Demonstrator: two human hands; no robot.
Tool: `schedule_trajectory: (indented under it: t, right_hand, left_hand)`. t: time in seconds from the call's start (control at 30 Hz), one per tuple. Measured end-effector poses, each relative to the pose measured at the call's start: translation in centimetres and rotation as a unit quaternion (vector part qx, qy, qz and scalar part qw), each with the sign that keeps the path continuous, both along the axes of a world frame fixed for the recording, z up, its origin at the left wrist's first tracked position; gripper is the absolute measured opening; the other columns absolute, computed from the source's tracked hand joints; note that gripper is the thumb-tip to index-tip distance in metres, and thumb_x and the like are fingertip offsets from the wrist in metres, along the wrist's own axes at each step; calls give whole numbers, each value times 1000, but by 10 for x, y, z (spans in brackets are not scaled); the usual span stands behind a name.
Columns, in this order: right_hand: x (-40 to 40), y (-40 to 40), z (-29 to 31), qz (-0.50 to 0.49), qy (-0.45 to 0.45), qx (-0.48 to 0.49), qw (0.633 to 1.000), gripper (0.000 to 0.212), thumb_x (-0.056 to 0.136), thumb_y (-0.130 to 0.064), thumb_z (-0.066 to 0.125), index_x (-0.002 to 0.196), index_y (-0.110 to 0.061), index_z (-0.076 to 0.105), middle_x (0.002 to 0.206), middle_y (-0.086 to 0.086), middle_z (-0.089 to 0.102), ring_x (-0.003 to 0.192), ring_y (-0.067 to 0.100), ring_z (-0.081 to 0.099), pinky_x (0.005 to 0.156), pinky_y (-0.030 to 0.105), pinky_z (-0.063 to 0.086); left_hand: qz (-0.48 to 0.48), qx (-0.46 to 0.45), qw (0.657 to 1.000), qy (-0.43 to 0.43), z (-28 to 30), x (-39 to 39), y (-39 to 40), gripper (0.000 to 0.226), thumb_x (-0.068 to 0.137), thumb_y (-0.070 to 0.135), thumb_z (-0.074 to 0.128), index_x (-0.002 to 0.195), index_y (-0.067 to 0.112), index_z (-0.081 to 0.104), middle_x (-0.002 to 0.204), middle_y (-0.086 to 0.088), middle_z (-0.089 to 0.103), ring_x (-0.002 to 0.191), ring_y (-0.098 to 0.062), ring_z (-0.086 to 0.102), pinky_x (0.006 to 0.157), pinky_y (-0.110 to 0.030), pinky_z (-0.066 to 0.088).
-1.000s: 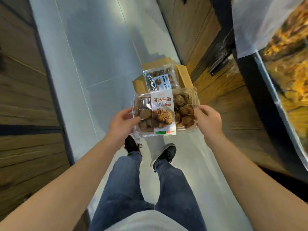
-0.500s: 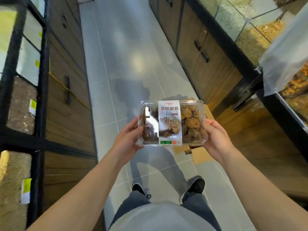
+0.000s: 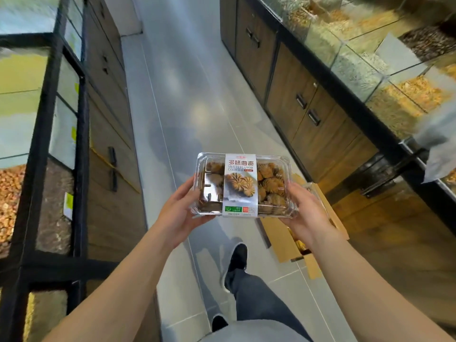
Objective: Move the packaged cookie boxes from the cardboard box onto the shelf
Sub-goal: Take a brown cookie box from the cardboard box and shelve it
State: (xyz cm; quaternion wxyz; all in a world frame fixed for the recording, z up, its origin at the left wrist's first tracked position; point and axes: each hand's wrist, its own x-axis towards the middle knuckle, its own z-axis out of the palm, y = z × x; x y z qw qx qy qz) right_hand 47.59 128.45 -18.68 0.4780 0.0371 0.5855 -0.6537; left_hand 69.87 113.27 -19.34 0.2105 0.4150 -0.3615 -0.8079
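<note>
A clear plastic cookie box [image 3: 243,185] with a white label band and brown swirl cookies hangs level at chest height over the aisle. My left hand [image 3: 181,213] grips its left end, thumb on the top edge and fingers underneath. My right hand [image 3: 304,213] grips its right end the same way. The open cardboard box [image 3: 283,236] stands on the floor below and to the right, partly hidden behind my right hand; its contents are barely visible.
I stand in a narrow grey-tiled aisle [image 3: 187,99]. Wooden cabinets with black handles [image 3: 303,112] and glass bulk-food bins [image 3: 370,58] line the right side. A black-framed glass display [image 3: 49,144] and wooden drawers line the left. My legs and shoes [image 3: 237,257] are below.
My view has risen from the floor and the cardboard box to the aisle ahead. Both hands have lifted the cookie box away from the cardboard box, and my feet have stepped forward.
</note>
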Motion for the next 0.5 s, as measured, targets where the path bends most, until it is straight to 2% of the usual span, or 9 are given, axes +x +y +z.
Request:
schedule_trajectory:
  t: [0.2,0.3,0.5]
  right_hand:
    - [-50,-109,-17,-37,1,-7,999,29,95,-26,64,120,-12,68,117,18,71,120,42,60,107,62,39]
    - [-83,-161,-14,-43,-2,-9,999,30,95,-26,63,123,-14,68,114,15,73,117,38,63,106,60,42]
    - [-164,-254,15,-74,15,-8,997,28,95,-19,63,121,-12,69,113,14,73,112,36,67,100,56,50]
  left_hand:
    - [7,-3,1000,-15,-4,-59,-108,36,97,15,58,128,32,64,121,-8,71,114,-37,65,98,-60,49]
    - [-1,-13,1000,-25,3,-95,-159,37,95,18,61,130,31,63,124,-8,69,117,-37,64,98,-60,49]
    - [-78,-64,995,-25,34,-185,-276,38,98,20,60,133,33,60,130,-8,66,119,-34,62,96,-59,51]
